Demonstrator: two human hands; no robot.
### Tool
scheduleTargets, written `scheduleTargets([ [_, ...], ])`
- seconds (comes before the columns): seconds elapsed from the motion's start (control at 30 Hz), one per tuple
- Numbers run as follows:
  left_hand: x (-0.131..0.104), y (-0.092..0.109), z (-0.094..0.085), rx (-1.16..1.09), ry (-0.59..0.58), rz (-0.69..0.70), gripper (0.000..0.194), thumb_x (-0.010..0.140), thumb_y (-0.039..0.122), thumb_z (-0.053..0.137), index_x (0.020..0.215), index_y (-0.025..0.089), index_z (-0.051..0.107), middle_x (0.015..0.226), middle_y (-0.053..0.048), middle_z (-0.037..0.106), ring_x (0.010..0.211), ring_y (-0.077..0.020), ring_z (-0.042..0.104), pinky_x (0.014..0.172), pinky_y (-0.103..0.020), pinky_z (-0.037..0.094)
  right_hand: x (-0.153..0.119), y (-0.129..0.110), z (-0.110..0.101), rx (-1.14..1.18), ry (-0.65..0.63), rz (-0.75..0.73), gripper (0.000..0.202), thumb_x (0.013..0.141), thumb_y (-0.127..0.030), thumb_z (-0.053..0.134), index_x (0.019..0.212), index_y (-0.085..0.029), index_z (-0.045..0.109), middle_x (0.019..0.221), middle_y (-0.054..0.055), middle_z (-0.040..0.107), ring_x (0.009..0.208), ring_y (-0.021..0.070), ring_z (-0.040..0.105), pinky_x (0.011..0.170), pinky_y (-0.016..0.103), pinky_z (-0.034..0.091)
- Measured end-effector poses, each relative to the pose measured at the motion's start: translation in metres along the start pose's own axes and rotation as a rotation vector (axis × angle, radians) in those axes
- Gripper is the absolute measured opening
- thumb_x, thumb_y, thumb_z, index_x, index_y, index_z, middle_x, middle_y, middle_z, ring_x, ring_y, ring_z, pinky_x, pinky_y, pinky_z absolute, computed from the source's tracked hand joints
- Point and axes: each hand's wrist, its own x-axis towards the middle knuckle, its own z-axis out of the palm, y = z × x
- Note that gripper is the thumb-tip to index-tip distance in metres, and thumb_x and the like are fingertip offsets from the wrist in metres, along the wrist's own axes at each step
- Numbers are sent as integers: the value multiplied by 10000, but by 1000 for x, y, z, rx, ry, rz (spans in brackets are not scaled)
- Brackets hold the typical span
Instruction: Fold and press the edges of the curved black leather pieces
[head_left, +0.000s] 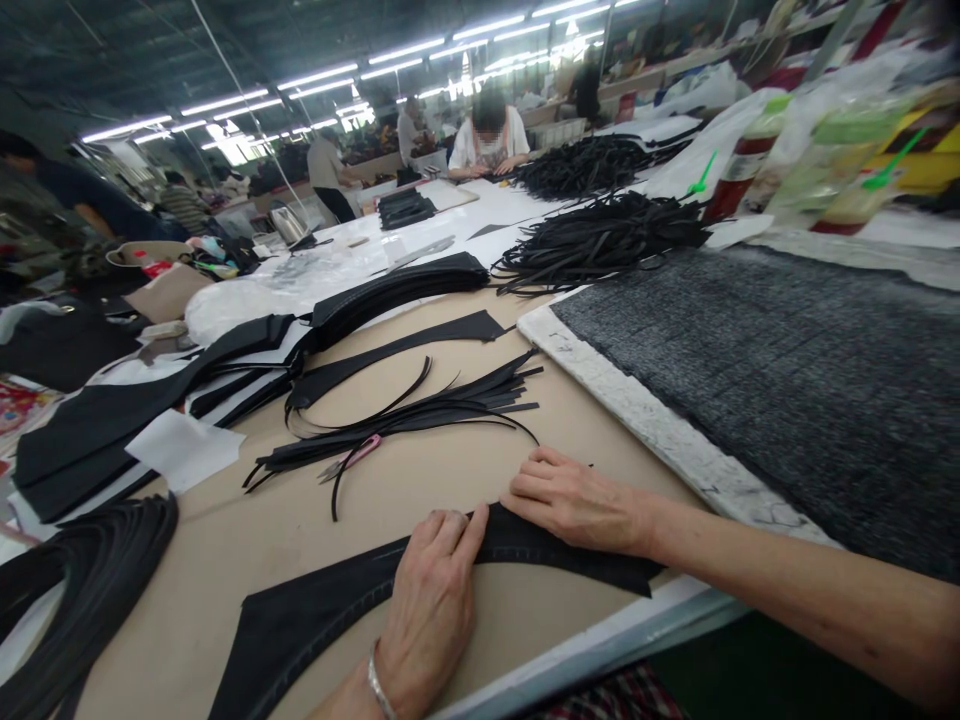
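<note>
- Workpiece: a curved black piece [300, 610] lies on the bench [225, 550], alongside the near edge. A fine line, possibly stitching, follows its inner curve.
- Left hand [435, 585]: laid over the middle of the piece, palm down, fingers extended and close together. It grips nothing visibly.
- Right hand [577, 505]: fingers bent at the outer edge, just beside the left fingertips. Whether they pinch the material or only press it cannot be told.
- Handling, as judged: the piece appears light, thin and pliable, like leather or coated fabric. It probably folds or creases easily rather than breaking. Slipperiness cannot be established.
- Hold points, as judged: support the wide middle with a flat palm and take the outer edge between thumb and fingers. Lifting by one narrow end alone would likely let the rest sag or twist. Avoid pulling along the curve, which may stretch it.
- Adjacent items: a bundle of black strips [420, 415] and pink-handled snips [364, 452] lie beyond the hands, farther from the near edge. Keep the snips' blades off the material.
</note>
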Motion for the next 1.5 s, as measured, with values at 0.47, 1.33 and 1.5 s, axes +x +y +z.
scheduleTargets([
  [0.47, 9, 5, -9, 104, -53, -7, 613, 786, -56, 379, 1317, 232, 481, 1067, -76, 534, 946, -223, 492, 862, -407, 489, -8, -3, -7, 39, -82, 92, 248, 927, -113, 445, 1145, -132, 562, 932, 58, 576, 874, 200, 456, 804, 375, 333],
  [1.33, 26, 35, 9, -85, 21, -26, 607, 811, -57, 344, 1332, 226, 472, 1122, -85, 508, 1014, -216, 479, 906, -389, 483, -44, 17, -14, -18, -10, 63, 278, 965, -110, 343, 1078, -122, 596, 893, 68, 579, 846, 180, 492, 851, 373, 352],
  [1.5, 28, 36, 7, -42, 8, -33, 594, 811, -49, 358, 1321, 226, 487, 1107, -82, 520, 994, -215, 486, 902, -387, 486, -45, 17, -13, -20, -40, 70, 271, 956, -97, 355, 1095, -120, 586, 919, 70, 575, 857, 184, 484, 859, 376, 345],
])
